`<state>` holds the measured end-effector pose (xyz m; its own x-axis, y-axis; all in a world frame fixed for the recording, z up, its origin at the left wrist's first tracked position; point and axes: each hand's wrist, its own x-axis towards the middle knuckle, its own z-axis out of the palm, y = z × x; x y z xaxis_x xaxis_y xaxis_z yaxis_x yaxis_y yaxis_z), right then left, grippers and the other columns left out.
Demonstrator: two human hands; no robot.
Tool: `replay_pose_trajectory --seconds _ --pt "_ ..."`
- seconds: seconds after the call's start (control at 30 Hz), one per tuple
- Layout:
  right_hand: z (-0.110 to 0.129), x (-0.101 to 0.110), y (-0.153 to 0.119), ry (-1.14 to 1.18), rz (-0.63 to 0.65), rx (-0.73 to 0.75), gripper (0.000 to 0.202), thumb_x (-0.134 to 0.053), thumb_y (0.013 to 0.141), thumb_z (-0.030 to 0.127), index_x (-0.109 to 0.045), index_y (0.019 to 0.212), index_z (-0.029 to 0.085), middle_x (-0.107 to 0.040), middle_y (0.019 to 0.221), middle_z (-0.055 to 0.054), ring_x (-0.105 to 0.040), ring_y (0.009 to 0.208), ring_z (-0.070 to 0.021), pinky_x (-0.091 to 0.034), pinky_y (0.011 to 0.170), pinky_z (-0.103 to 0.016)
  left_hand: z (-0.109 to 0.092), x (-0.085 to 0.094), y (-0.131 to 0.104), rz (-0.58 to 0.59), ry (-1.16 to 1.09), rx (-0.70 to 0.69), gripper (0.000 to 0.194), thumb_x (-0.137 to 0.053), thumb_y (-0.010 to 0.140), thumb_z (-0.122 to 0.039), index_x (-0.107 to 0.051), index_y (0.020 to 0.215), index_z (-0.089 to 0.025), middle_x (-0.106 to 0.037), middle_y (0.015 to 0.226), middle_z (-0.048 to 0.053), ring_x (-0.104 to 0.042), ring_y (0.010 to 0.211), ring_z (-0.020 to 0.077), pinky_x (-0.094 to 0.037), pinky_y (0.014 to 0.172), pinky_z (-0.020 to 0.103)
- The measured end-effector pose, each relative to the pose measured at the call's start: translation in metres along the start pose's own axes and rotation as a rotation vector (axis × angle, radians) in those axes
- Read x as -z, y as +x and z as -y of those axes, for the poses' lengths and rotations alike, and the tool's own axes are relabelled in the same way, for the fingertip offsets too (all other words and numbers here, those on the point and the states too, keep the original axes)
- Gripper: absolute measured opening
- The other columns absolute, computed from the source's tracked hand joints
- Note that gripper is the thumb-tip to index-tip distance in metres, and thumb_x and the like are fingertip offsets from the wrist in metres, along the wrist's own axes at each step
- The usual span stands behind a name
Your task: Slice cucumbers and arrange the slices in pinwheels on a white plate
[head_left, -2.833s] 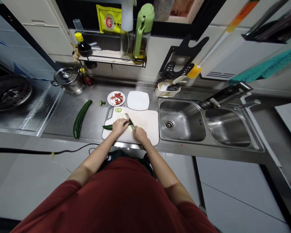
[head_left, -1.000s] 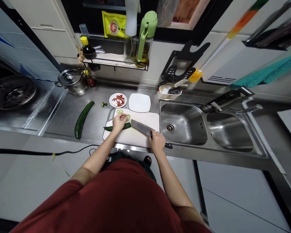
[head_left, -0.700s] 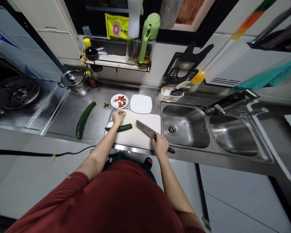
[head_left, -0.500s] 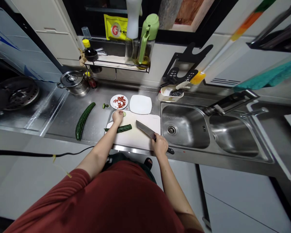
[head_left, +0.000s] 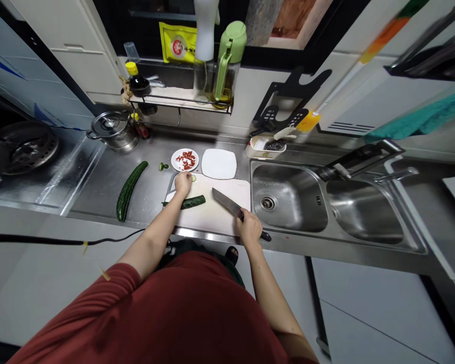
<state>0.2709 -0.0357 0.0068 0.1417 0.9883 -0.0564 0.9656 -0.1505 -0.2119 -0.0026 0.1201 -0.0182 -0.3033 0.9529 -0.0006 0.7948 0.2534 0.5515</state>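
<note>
My left hand (head_left: 183, 183) is closed at the far left part of the white cutting board (head_left: 227, 217), its fingertips on a small pale cucumber slice (head_left: 193, 178). Below it on the board lies a cut piece of cucumber (head_left: 193, 201), partly hidden by my left forearm. My right hand (head_left: 249, 225) is wrapped round the handle of a kitchen knife (head_left: 227, 203), whose blade points up and left over the board. A whole cucumber (head_left: 131, 191) rests on the steel counter left of the board.
Behind the board stand a plate of chopped red pieces (head_left: 185, 160) and a white square plate (head_left: 219, 164). Small cucumber ends (head_left: 164, 166) lie nearby. A lidded pot (head_left: 112, 130) is at the back left, a double sink (head_left: 290, 197) on the right. Above hangs a shelf (head_left: 182, 96) with bottles.
Little differs: both hands keep nearly the same places, the left at the cucumber slice and the right on the knife. The whole view has shifted slightly.
</note>
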Motion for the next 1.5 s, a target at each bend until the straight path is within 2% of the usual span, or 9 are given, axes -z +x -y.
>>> replay_pose_trajectory --seconds 0.17,0.3,0.47,0.6,0.9,1.03,1.17,1.3,1.5 --pt "0.001 0.002 -0.001 0.005 0.028 -0.006 0.033 -0.047 0.09 0.025 -0.062 0.119 0.019 -0.067 0.103 -0.009 -0.059 0.093 -0.0207 -0.035 0.079 -0.028 0.002 -0.003 0.001 0.003 0.019 -0.052 0.02 -0.053 0.081 -0.018 -0.073 0.085 -0.017 -0.07 0.094 0.011 -0.062 0.089 0.022 -0.044 0.086 0.032" --pt "0.002 0.002 -0.001 0.017 0.028 -0.006 0.032 -0.047 0.09 0.026 -0.062 0.118 0.019 -0.067 0.102 -0.009 -0.059 0.093 -0.0206 -0.036 0.079 -0.028 0.006 -0.004 0.001 -0.05 -0.044 -0.08 0.02 -0.054 0.079 -0.017 -0.073 0.086 -0.017 -0.068 0.096 0.011 -0.061 0.092 0.0226 -0.044 0.088 0.033" --pt "0.001 0.001 0.0 0.049 0.013 -0.016 0.032 -0.046 0.091 0.028 -0.063 0.117 0.02 -0.068 0.102 -0.008 -0.06 0.092 -0.0206 -0.036 0.078 -0.028 0.016 -0.001 -0.004 -0.155 -0.156 -0.033 0.02 -0.057 0.078 -0.018 -0.072 0.091 -0.018 -0.065 0.095 0.008 -0.06 0.087 0.0199 -0.045 0.087 0.033" --pt "0.004 0.002 0.0 0.073 0.037 -0.03 0.031 -0.048 0.09 0.028 -0.064 0.116 0.021 -0.068 0.103 -0.007 -0.06 0.092 -0.0201 -0.036 0.077 -0.027 0.024 0.004 -0.016 -0.181 -0.188 -0.017 0.019 -0.058 0.078 -0.021 -0.071 0.091 -0.018 -0.065 0.088 0.006 -0.058 0.079 0.0181 -0.046 0.082 0.032" --pt "0.028 0.002 0.003 0.194 0.116 -0.098 0.032 -0.047 0.093 0.039 -0.064 0.116 0.025 -0.071 0.099 -0.006 -0.062 0.086 -0.0197 -0.035 0.07 -0.026 0.016 0.024 -0.066 -0.07 -0.161 -0.22 0.016 -0.059 0.082 -0.026 -0.071 0.091 -0.021 -0.067 0.095 0.006 -0.06 0.086 0.0197 -0.047 0.084 0.033" --pt "0.037 0.003 0.007 0.243 0.19 -0.056 0.031 -0.044 0.095 0.04 -0.065 0.112 0.026 -0.071 0.093 -0.004 -0.062 0.084 -0.0191 -0.033 0.067 -0.025 0.011 0.028 -0.081 -0.044 -0.129 -0.303 0.016 -0.058 0.085 -0.027 -0.071 0.092 -0.021 -0.067 0.096 0.006 -0.059 0.093 0.021 -0.045 0.089 0.034" --pt "0.048 0.009 0.012 0.234 0.259 0.08 0.031 -0.039 0.097 0.036 -0.065 0.102 0.019 -0.071 0.091 -0.006 -0.062 0.084 -0.0184 -0.033 0.067 -0.024 0.011 0.025 -0.087 0.008 -0.123 -0.392 0.017 -0.057 0.087 -0.029 -0.071 0.092 -0.021 -0.067 0.095 0.005 -0.058 0.096 0.0202 -0.044 0.092 0.033" --pt "0.061 0.016 0.013 0.161 0.309 0.134 0.032 -0.036 0.098 0.034 -0.062 0.104 0.017 -0.071 0.096 -0.008 -0.063 0.087 -0.0197 -0.034 0.069 -0.024 0.011 0.022 -0.091 0.061 -0.095 -0.435 0.022 -0.055 0.089 -0.035 -0.072 0.093 -0.022 -0.067 0.097 0.006 -0.058 0.097 0.0202 -0.043 0.091 0.034" --pt "0.072 0.021 0.011 0.08 0.394 0.175 0.034 -0.032 0.101 0.035 -0.059 0.11 0.017 -0.07 0.102 -0.01 -0.063 0.095 -0.0206 -0.037 0.075 -0.025 0.01 0.023 -0.092 0.092 -0.019 -0.391 0.027 -0.056 0.088 -0.041 -0.072 0.1 -0.024 -0.068 0.101 0.008 -0.057 0.1 0.023 -0.041 0.094 0.037"
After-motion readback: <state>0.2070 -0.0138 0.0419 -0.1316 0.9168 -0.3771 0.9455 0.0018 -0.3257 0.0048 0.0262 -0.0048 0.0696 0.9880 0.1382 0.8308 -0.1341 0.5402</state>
